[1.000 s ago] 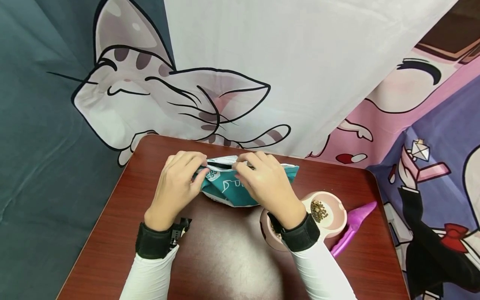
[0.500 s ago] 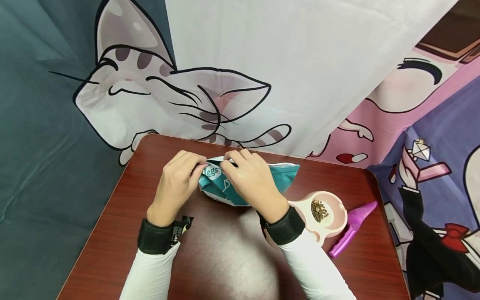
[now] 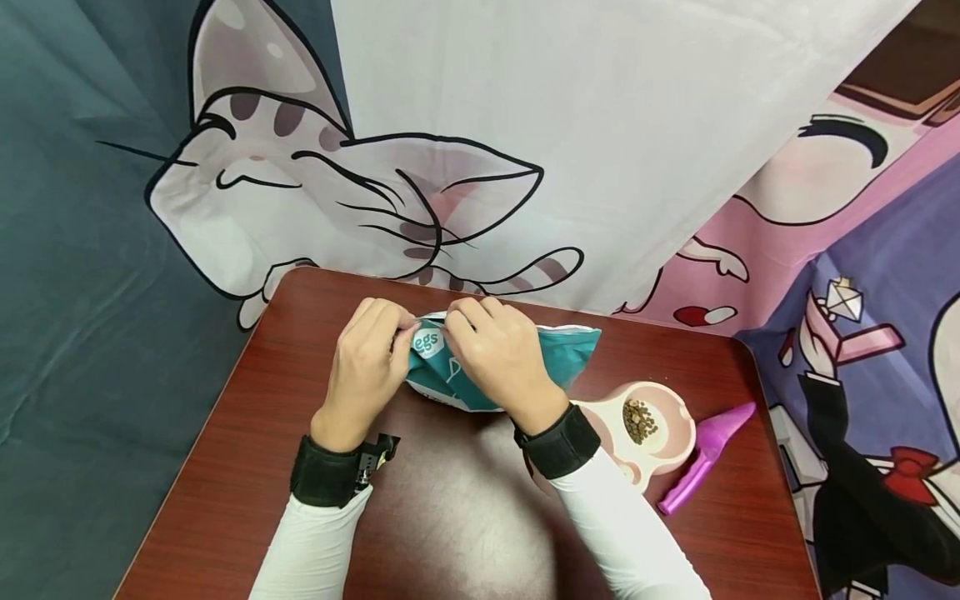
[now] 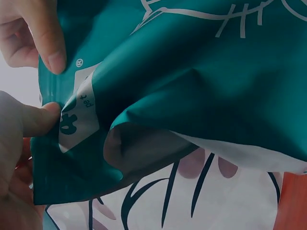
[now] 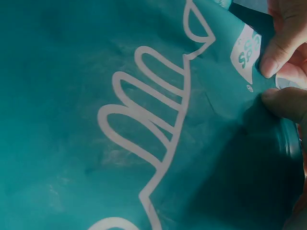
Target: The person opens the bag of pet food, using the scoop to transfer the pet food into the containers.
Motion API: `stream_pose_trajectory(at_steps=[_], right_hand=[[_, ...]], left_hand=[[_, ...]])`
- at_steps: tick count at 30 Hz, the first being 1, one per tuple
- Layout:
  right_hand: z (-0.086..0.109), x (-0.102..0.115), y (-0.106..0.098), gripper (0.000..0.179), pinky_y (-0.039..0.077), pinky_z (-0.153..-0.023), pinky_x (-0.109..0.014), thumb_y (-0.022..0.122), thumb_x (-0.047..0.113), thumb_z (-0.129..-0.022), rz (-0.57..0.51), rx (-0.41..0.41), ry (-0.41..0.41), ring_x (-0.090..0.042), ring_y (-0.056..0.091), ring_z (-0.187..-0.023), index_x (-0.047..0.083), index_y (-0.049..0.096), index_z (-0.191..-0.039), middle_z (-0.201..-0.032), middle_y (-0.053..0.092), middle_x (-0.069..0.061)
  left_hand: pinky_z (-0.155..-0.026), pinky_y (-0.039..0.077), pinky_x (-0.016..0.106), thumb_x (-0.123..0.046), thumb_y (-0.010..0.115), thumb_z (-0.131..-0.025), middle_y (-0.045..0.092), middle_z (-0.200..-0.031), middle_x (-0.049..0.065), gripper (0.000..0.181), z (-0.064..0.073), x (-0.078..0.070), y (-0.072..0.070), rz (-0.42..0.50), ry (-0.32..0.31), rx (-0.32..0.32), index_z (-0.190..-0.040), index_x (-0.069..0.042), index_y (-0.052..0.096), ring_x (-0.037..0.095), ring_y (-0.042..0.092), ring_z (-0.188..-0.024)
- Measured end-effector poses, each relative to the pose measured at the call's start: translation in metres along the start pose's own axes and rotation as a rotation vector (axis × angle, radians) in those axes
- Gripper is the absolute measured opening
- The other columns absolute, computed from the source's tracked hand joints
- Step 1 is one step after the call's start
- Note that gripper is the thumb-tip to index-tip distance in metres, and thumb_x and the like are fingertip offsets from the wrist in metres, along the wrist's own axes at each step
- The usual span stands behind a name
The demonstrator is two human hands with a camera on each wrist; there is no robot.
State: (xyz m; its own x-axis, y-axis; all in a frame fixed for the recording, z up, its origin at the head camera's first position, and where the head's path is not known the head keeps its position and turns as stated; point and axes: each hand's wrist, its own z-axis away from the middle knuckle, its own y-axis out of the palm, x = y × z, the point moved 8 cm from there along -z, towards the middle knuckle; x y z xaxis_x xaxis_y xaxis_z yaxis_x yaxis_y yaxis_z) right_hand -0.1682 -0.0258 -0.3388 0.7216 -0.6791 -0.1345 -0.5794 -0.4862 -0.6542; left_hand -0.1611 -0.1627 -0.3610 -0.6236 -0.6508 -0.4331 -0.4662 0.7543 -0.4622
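A teal pouch (image 3: 566, 354) with white print stands toward the back of the table. My left hand (image 3: 366, 367) pinches its top edge near the left corner, thumb (image 4: 41, 120) on the printed front. Close beside it, my right hand (image 3: 501, 354) pinches the same top edge between thumb (image 5: 283, 103) and fingers. In the left wrist view, the pouch front (image 4: 144, 91) is creased and bulges below the pinched edge. The right wrist view shows the pouch face with a white line drawing; the inside of the pouch is hidden.
To the right stands a pink double bowl (image 3: 678, 429) with brown kibble (image 3: 639, 421) in one cup; my right forearm covers part of it. A purple scoop (image 3: 705, 458) lies beside it near the table's right edge. A cat-print cloth (image 3: 450, 208) hangs behind the table (image 3: 247, 467).
My right hand has slid left along the pouch's top edge toward my left hand. The dark gap at the pouch's mouth no longer shows between the hands.
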Motion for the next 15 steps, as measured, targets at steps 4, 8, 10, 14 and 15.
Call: stream_pose_trajectory(at_steps=[4,8,10,14,15], right_hand=[[0.0009,-0.0008,-0.0007,0.010,0.057,-0.067,-0.029,0.070,0.015,-0.096,-0.012,-0.016,-0.004,-0.020,0.065,-0.075,0.007,0.072,-0.091,-0.095,0.073,-0.004],[0.0009,-0.0010,-0.0008,0.012,0.058,-0.067,-0.029,0.070,0.016,-0.097,-0.020,-0.021,-0.011,-0.020,0.066,-0.074,0.007,0.072,-0.091,-0.095,0.074,-0.004],[0.0008,-0.0010,-0.0006,0.012,0.058,-0.067,-0.030,0.070,0.016,-0.097,-0.022,-0.021,-0.011,-0.020,0.066,-0.074,0.007,0.071,-0.090,-0.094,0.073,-0.005],[0.0006,-0.0005,0.0007,0.011,0.056,-0.064,-0.029,0.070,0.016,-0.098,-0.030,-0.023,-0.008,-0.020,0.064,-0.071,0.007,0.068,-0.092,-0.092,0.072,-0.004],[0.0005,-0.0003,0.0010,0.010,0.055,-0.064,-0.029,0.070,0.016,-0.098,-0.031,-0.023,-0.007,-0.020,0.064,-0.072,0.007,0.069,-0.094,-0.092,0.073,-0.004]], left_hand=[[-0.077,0.048,0.037,0.004,0.072,-0.092,0.065,-0.087,0.014,0.009,0.0007,0.0007,-0.0002,0.002,-0.024,-0.007,-0.088,0.002,0.064,0.030,0.060,-0.086],[-0.078,0.050,0.038,0.002,0.073,-0.092,0.065,-0.089,0.014,0.009,0.0012,0.0016,-0.0003,-0.021,-0.048,0.008,-0.098,0.002,0.066,0.029,0.060,-0.087],[-0.078,0.049,0.039,0.000,0.072,-0.093,0.066,-0.092,0.014,0.015,0.0008,0.0013,0.0008,-0.047,-0.047,0.035,-0.107,0.002,0.068,0.029,0.059,-0.088],[-0.075,0.044,0.041,-0.009,0.070,-0.097,0.066,-0.095,0.011,0.016,-0.0011,-0.0015,0.0049,-0.111,-0.007,0.100,-0.111,-0.001,0.073,0.030,0.057,-0.089],[-0.074,0.043,0.041,-0.011,0.070,-0.097,0.066,-0.095,0.010,0.014,-0.0015,-0.0021,0.0055,-0.120,0.003,0.108,-0.108,-0.002,0.075,0.030,0.056,-0.089]])
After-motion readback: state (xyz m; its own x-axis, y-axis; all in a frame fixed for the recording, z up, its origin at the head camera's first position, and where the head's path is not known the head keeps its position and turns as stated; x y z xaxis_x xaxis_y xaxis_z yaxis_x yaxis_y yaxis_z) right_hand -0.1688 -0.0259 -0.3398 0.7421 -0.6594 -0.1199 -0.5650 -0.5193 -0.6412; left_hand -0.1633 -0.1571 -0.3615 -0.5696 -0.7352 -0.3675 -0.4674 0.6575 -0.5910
